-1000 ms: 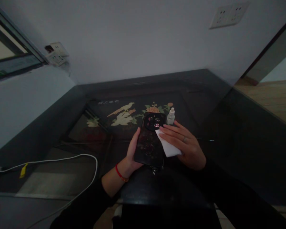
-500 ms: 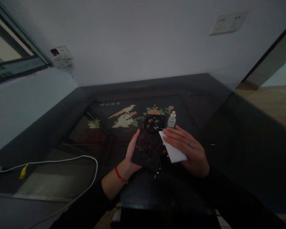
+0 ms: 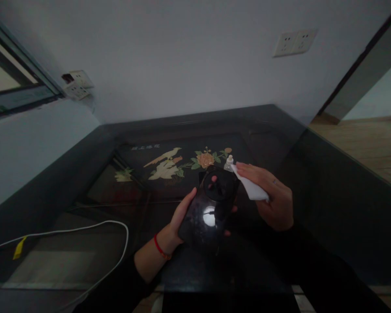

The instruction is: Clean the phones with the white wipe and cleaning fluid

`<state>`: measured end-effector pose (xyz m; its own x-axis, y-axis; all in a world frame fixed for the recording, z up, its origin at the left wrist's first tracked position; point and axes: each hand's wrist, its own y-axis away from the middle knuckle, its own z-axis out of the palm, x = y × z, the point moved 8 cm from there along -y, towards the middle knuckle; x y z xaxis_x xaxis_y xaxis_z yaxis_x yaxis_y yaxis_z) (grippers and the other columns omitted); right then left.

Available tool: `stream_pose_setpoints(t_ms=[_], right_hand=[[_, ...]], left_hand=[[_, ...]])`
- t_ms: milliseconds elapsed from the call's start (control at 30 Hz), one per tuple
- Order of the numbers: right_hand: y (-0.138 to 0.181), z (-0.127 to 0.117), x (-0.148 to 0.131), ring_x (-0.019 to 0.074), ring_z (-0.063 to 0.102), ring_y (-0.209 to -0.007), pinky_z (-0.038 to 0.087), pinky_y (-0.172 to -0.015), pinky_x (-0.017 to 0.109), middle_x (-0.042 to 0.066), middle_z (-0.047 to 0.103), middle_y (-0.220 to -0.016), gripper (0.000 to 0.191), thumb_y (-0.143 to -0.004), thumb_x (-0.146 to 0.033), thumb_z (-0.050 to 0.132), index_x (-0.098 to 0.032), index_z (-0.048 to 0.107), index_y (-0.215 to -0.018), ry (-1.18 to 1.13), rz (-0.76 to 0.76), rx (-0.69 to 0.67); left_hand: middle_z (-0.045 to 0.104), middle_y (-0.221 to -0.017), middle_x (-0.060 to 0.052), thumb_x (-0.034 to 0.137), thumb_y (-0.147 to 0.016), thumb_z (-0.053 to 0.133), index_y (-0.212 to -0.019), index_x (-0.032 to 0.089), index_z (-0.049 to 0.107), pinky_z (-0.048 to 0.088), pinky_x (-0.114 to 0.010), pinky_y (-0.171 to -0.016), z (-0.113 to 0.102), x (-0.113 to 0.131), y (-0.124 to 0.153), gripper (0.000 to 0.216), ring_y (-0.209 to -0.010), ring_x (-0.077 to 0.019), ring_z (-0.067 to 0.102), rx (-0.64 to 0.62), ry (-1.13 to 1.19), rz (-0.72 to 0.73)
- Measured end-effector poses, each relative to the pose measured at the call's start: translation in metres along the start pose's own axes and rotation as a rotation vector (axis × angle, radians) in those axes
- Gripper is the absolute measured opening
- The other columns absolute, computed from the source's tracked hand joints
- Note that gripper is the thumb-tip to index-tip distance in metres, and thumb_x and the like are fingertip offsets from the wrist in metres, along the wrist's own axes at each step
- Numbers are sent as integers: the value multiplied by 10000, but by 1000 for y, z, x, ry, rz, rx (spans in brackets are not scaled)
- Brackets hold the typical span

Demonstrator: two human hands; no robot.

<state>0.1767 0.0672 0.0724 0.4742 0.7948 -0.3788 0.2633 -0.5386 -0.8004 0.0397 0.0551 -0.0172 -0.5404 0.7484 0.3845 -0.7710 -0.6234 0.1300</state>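
A black phone (image 3: 198, 221) with a large round camera ring faces back side up, and a bright reflection shows on it. My left hand (image 3: 178, 217) is closed around it, thumb along the left edge and fingertips showing at the right edge. In my right hand (image 3: 276, 195) is a folded white cloth (image 3: 253, 188), pressed under the fingers. The cloth is just right of the phone's camera end, apart from its back. A small clear bottle with a white cap (image 3: 229, 162) stands behind the phone, its lower part hidden.
The dark glossy table (image 3: 263, 126) bears a bird picture (image 3: 166, 157) and a flower picture (image 3: 204, 160). A white cable (image 3: 94, 225) with a yellow tag (image 3: 19, 248) curves across the left. Wall sockets (image 3: 295, 42) are at the back, above the table.
The phone has tilted, so its back now catches a bright reflection. My right hand and the cloth have moved right and slightly up, away from the phone's back. The view has shifted a little.
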Motion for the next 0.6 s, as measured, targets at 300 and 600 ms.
stream_pose_setpoints(t_ms=[300,600], right_hand=[[0,15,-6,201,527,-1268,408,-1085,460,85,629,-1289,554,-790,-17,398,-189,552,-1294,-77,-77,-191],[3,9,-7,223,618,-1149,502,-991,416,77,688,-1180,507,-790,-47,456,-208,595,-1250,-65,-66,-138]], left_hand=[[706,-1099,-166,568,-893,424,-1194,142,646,500,-430,-835,-7,-21,2,567,-954,-276,687,61,-132,-158],[638,-1263,-136,508,-968,256,-1229,172,622,421,-542,-968,-10,15,1,561,-1168,-284,586,47,23,136]])
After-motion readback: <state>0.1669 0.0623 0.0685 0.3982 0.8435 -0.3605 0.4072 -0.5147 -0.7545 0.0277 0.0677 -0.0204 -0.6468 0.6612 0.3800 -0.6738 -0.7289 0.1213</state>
